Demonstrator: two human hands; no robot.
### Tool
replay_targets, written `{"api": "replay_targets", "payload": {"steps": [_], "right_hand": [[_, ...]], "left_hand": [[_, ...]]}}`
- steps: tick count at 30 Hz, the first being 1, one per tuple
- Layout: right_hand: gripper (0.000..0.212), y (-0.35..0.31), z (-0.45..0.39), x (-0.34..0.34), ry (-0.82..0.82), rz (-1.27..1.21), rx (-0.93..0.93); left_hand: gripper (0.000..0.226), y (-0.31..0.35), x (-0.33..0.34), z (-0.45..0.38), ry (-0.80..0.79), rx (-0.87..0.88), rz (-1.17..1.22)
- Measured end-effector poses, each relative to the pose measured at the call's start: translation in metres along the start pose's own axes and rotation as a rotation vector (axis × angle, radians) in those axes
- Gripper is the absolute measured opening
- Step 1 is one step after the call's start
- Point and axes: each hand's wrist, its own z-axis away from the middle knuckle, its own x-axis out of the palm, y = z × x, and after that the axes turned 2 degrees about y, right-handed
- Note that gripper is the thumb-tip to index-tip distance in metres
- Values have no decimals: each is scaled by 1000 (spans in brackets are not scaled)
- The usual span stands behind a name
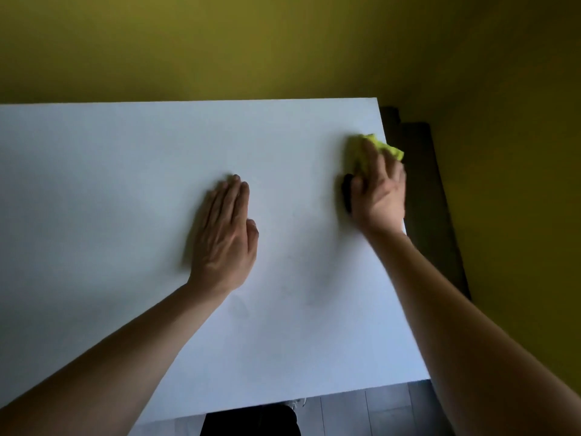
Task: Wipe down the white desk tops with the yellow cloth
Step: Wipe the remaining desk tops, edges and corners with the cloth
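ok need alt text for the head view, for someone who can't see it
A person's right hand presses a crumpled yellow cloth against the far right edge of a plain white desk top, while the left hand rests flat near the middle. A mustard-yellow wall stands behind.

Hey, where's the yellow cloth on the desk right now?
In the head view, the yellow cloth lies under the right hand at the far right edge of the white desk, near its back corner.
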Motion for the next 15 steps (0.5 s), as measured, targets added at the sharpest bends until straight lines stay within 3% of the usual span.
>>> {"api": "replay_targets", "payload": {"steps": [4,7,9,12,15], "right_hand": [[66,-2,-13,4,60,37,128],[68,-26,-16,19,10,71,50],[70,-52,-18,35,-110,53,-87],[65,-92,-20,64,-306,-5,-452],[60,-90,-44,65,-377,-40,-709]], "left_hand": [[60,1,7,-27,-16,16,17],[59,-1,10,-33,-11,11,7],[57,-2,12,-33,6,24,-3],[54,-1,12,-31,38,17,-19],[54,0,12,-30,38,6,-21]]}}
